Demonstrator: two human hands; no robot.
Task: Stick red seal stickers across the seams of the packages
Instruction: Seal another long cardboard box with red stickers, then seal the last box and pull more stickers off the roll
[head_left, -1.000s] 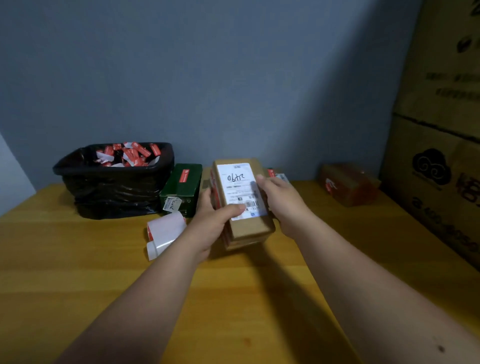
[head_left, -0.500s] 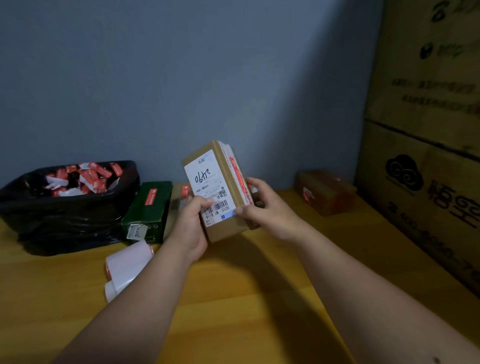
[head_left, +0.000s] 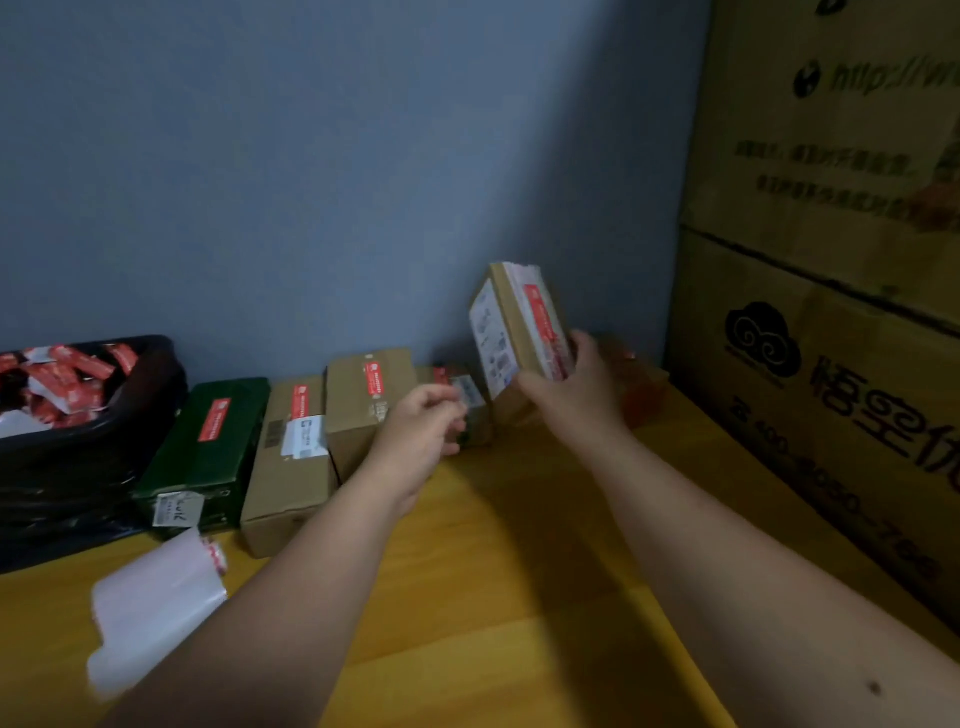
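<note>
**Sealed box held tilted near the table's back right corner**

The right hand grips the tan package from below, fingers curled round its lower end; its long axis stands steeply, leaning left, the red seal sticker on its upturned side. The left hand hangs just left of it, fingers loosely curled, holding nothing. The right hand is plainly the nearer. Along the table's back edge runs a row of sealed boxes; open room looks scant, between that row and the big cartons at the right edge.

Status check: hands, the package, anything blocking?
Right hand grips tilted brown package, red seal on. Left hand loosely curled, holding nothing. Sealed boxes beneath.
</note>
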